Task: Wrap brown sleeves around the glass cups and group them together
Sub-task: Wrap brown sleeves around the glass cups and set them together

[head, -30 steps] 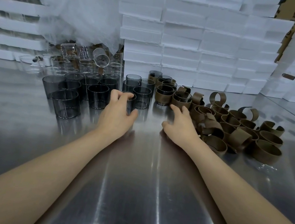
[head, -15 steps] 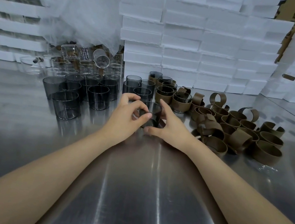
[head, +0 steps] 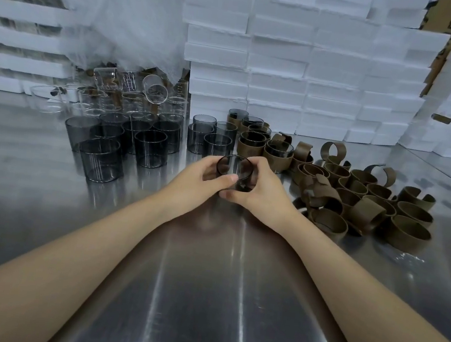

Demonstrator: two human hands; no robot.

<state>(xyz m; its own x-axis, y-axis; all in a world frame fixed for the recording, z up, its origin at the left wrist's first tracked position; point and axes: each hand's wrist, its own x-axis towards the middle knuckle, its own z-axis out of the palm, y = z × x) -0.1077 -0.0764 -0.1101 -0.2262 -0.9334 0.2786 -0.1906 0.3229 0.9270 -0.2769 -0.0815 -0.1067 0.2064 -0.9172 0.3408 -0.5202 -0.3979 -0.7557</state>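
A dark smoky glass cup (head: 235, 167) sits between both my hands at the middle of the steel table. My left hand (head: 203, 181) grips its left side, thumb across the front. My right hand (head: 258, 192) cups its right side and bottom; a dark band shows low on the cup, mostly hidden by my fingers. Bare smoky cups (head: 125, 141) stand in a cluster to the left. Cups with brown sleeves (head: 261, 147) are grouped just behind my hands. A heap of loose brown sleeves (head: 365, 199) lies to the right.
Clear glass cups (head: 131, 94) and crumpled plastic wrap (head: 129, 17) lie at the back left. Stacked white foam boxes (head: 302, 66) wall off the back. The shiny steel table (head: 205, 282) stretches toward me under my forearms.
My left hand took a smoky cup from the cluster and brought it to the middle. My right hand came over from the sleeve heap, and both now close more tightly around the cup.
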